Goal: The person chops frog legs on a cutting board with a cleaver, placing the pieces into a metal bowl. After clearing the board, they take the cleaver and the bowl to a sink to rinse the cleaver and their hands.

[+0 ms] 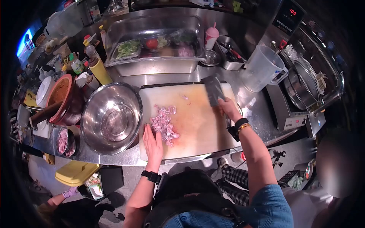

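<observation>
My right hand (pixel 230 109) is wrapped round the handle of a cleaver (pixel 214 90). Its dark, wide blade is tilted over the far right part of the white cutting board (pixel 201 133). Flat on the board's left side lies my left hand (pixel 153 145), fingers stretched out, its edge right beside a pile of thin pinkish-white slices (pixel 163 123) that look like shallot or red onion. A few stray bits (pixel 184 97) lie near the board's far edge. To the left of the board stands a large steel mixing bowl (pixel 114 125).
A steel pan with a clear lid (pixel 159 66) stands behind the board. A plastic jug (pixel 263 68) and a cooker with a pot (pixel 300 89) are at right. At left are a clay mortar (pixel 65 98) and bottles (pixel 99 70). A person's gloved hand (pixel 70 192) shows lower left; another person stands at right.
</observation>
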The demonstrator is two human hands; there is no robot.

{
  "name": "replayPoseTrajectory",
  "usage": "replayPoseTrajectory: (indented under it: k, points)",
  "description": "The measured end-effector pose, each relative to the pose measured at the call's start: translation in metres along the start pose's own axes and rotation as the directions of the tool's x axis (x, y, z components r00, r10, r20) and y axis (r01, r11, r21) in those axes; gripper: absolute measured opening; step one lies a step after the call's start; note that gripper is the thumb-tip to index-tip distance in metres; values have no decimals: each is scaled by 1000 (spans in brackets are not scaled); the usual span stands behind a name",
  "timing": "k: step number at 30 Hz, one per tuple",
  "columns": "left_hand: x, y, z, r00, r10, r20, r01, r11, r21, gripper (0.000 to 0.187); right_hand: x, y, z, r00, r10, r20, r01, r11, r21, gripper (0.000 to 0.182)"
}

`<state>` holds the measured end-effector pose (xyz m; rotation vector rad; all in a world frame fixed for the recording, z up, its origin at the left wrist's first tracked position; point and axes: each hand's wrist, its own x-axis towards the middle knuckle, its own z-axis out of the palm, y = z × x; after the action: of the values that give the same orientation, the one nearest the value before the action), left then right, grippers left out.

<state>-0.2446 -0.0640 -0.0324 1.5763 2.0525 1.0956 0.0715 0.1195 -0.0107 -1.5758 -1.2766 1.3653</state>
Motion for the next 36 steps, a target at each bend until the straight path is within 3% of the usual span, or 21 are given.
replayPoseTrajectory:
  k: [4,7,8,9,11,13,15,18,20,22,25,28,32,34,36]
  points:
    - [-1,0,3,999,-22,-26,23,999,38,58,13,-26,62,946,51,319,-39,998,-45,24]
    - [-2,-2,3,997,-32,-72,30,999,-33,58,3,-37,96,875,-20,484,149,962,-228,26]
    - [-2,-2,3,994,-38,-104,32,997,-64,58,-15,-39,102,787,-33,617,244,934,-262,27]
    - [-2,-1,4,992,-52,-112,47,997,-55,57,-24,-31,104,772,-121,625,340,908,-244,26]
    - [0,0,6,990,-78,-114,72,996,-49,58,-57,-47,107,753,26,657,276,895,-352,27]
    - [3,9,-1,987,-121,-101,110,988,-113,59,-73,-36,102,689,-192,699,529,793,-303,25]
    - [10,2,-3,993,-55,-100,50,997,-53,58,-101,-28,91,766,-246,594,491,821,-293,24]
    - [24,4,-2,997,22,-75,-19,999,34,55,-129,-13,61,864,68,499,37,979,-198,20]
    - [34,3,-2,998,55,-16,-54,998,37,54,-148,6,49,941,100,323,-109,994,11,17]
    - [38,5,-1,999,24,31,-22,998,-62,52,-166,27,43,985,97,140,-122,975,184,12]
    - [31,6,0,998,22,66,-18,998,-62,54,-183,54,46,988,155,-17,-148,968,201,11]
    - [17,14,7,996,94,0,-93,995,-25,59,-191,51,82,991,129,41,-135,970,204,12]
    - [12,28,12,997,75,-18,-76,993,-92,68,-184,41,160,970,130,205,-171,966,196,16]
    - [12,29,14,997,59,-41,-64,988,-141,65,-184,39,189,960,78,267,-143,963,230,15]
    - [13,27,15,996,49,-72,-60,983,-174,59,-187,30,198,949,140,282,-228,923,310,13]
